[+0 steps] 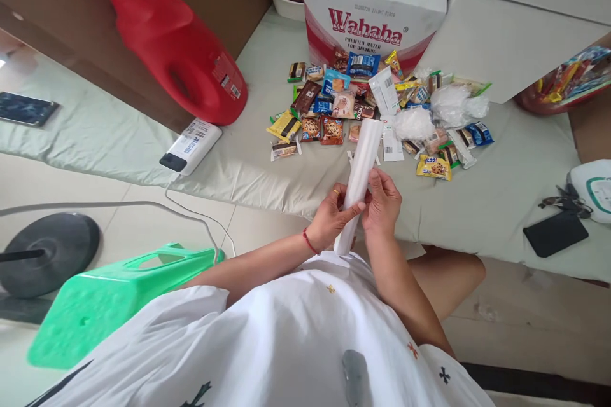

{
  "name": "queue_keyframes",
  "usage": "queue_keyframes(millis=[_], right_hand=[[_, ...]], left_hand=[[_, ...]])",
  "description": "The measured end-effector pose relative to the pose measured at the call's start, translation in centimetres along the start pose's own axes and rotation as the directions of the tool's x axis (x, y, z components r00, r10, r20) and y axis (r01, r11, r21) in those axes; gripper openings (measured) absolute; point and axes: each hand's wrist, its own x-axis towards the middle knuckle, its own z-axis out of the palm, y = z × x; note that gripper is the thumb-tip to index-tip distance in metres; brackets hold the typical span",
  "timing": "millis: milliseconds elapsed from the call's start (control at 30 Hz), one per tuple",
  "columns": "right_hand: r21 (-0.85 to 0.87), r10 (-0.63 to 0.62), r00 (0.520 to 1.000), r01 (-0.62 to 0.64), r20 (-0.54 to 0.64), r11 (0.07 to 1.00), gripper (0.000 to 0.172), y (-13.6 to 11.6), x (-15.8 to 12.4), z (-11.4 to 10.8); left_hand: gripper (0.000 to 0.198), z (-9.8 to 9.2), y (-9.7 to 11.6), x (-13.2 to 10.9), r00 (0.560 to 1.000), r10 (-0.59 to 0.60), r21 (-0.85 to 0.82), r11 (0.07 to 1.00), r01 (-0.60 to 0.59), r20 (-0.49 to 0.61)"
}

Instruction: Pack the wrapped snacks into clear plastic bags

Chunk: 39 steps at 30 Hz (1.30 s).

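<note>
A white, translucent roll of thin plastic [365,149] slants upward between my hands, over the near edge of the cloth-covered surface. My left hand [331,216] is closed around its lower part, thumb across the front. From the other side my right hand [382,203] pinches the roll's edge with thumb and fingers. Just beyond the roll's far end lies a heap of small wrapped snacks [331,130], with biscuits and cakes in coloured packets. Crumpled clear plastic [453,105] rests on the heap's right side.
A Wahaha carton [372,19] stands behind the snacks. To the left are a red jug [186,63], a white power bank [191,146] with a cable, and a phone [27,108]. A green plastic stool [114,292] is on the floor; a black pouch [556,234] lies right.
</note>
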Motion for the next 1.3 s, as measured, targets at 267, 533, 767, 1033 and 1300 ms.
queue_keyframes(millis=[267, 533, 767, 1033, 1300], right_hand=[[-0.268, -0.21, 0.977, 0.207, 0.017, 0.941, 0.037, 0.2, 0.5, -1.0], [-0.185, -0.098, 0.994, 0.104, 0.037, 0.977, 0.045, -0.5, 2.2, -1.9], [-0.091, 0.058, 0.983, -0.043, 0.171, 0.995, 0.045, -1.9, 0.7, -2.1], [-0.086, -0.109, 0.988, 0.119, 0.107, 0.989, 0.046, -4.1, 3.3, -1.2], [-0.414, -0.417, 0.905, 0.413, 0.085, 0.811, 0.036, -4.1, 4.6, -1.3]], left_hand=[[0.058, 0.4, -0.5, 0.0, 0.999, -0.025, 0.054, 0.998, 0.026, -0.02], [0.062, 0.6, 0.4, 0.0, 0.996, -0.073, -0.168, 0.983, 0.08, 0.044], [0.063, 0.8, 0.2, 0.1, 0.995, -0.087, -0.192, 0.977, 0.096, 0.056], [0.062, 1.2, 0.2, -0.8, 0.981, -0.125, -0.058, 0.989, 0.134, 0.15], [0.064, 1.1, 0.1, -0.6, 0.99, -0.13, 0.003, 0.992, 0.13, 0.054]])
